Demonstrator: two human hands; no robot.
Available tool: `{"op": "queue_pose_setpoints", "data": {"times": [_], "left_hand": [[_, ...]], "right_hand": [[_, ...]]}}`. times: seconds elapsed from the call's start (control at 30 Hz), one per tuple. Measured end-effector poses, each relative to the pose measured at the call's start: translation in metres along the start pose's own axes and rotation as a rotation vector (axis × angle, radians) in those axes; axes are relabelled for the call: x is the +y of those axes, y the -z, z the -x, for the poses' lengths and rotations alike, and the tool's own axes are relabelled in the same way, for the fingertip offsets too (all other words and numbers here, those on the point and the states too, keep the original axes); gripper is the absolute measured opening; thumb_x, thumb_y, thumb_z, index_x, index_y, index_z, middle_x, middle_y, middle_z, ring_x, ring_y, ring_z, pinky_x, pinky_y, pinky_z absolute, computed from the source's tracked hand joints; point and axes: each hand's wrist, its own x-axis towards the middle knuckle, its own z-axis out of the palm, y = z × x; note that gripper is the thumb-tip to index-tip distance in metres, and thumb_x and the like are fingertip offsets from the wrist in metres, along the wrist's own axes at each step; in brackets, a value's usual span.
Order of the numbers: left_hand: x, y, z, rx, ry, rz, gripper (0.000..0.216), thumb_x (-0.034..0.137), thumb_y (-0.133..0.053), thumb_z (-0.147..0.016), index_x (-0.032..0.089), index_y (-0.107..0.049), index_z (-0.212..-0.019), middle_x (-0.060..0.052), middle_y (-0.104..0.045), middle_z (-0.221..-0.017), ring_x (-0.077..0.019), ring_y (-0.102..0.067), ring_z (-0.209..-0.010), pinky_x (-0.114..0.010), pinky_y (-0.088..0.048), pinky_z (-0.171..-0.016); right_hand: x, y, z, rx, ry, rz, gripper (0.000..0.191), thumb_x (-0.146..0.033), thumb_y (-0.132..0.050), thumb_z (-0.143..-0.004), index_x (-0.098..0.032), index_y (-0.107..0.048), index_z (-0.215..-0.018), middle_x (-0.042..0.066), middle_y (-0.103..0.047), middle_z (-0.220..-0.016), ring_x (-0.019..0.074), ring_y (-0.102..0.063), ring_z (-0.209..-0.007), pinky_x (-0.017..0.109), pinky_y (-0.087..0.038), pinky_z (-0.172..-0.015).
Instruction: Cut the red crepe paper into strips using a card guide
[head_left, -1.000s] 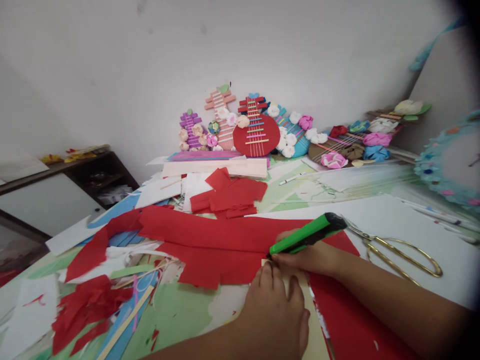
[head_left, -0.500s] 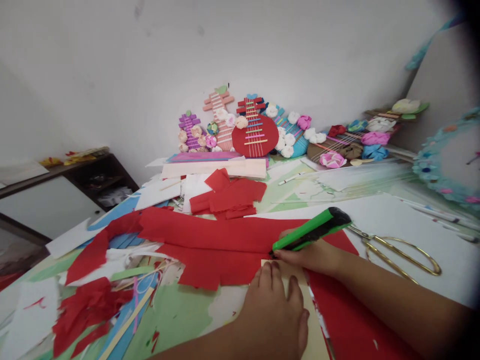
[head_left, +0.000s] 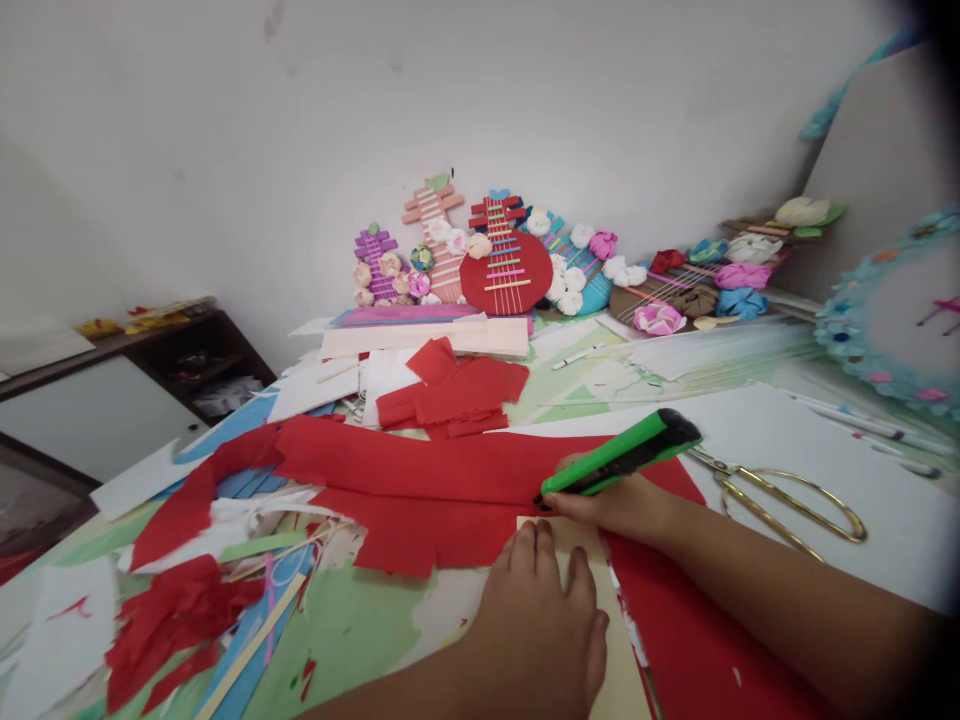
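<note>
My right hand (head_left: 615,505) is closed round a green utility knife (head_left: 621,453). The knife's tip rests at the far edge of a beige card strip (head_left: 611,680). My left hand (head_left: 536,625) lies flat on that strip, fingers stretched out, pressing it down. The strip lies over red crepe paper (head_left: 420,485) that spreads across the table. A red sheet (head_left: 697,650) lies under my right forearm.
Gold-handled scissors (head_left: 787,500) lie on white paper to the right. Folded red paper pieces (head_left: 450,395) sit farther back. Paper guitars and flowers (head_left: 510,265) lean on the wall. Red scraps (head_left: 172,620) and coloured strips litter the left. A dark cabinet (head_left: 112,385) stands at the left.
The view has shifted slightly. Both hands stay almost in place, with the knife tip still at the strip's far edge.
</note>
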Motion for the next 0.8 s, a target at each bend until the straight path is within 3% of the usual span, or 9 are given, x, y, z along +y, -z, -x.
{"op": "queue_pose_setpoints", "data": {"times": [0.47, 0.8], "left_hand": [[-0.0009, 0.0009, 0.0003, 0.005, -0.007, 0.017, 0.05, 0.039, -0.035, -0.084, 0.006, -0.043, -0.122, -0.027, -0.045, -0.117, -0.0393, -0.039, -0.11, -0.05, -0.035, -0.084], [-0.0015, 0.0027, -0.0026, -0.059, 0.012, 0.018, 0.049, 0.039, -0.038, -0.083, 0.008, -0.045, -0.121, -0.026, -0.043, -0.12, -0.0386, -0.036, -0.113, -0.05, -0.037, -0.083]], "right_hand": [[-0.0012, 0.0037, -0.0009, -0.128, 0.094, 0.046, 0.014, -0.026, -0.051, -0.072, -0.018, -0.049, -0.06, -0.001, -0.053, -0.066, 0.0123, -0.05, -0.061, 0.024, -0.04, -0.054], [0.0023, 0.0054, -0.0006, -0.032, 0.058, -0.027, 0.014, -0.031, -0.054, -0.07, -0.018, -0.053, -0.062, -0.002, -0.055, -0.065, 0.0128, -0.053, -0.064, 0.023, -0.043, -0.059]]}}
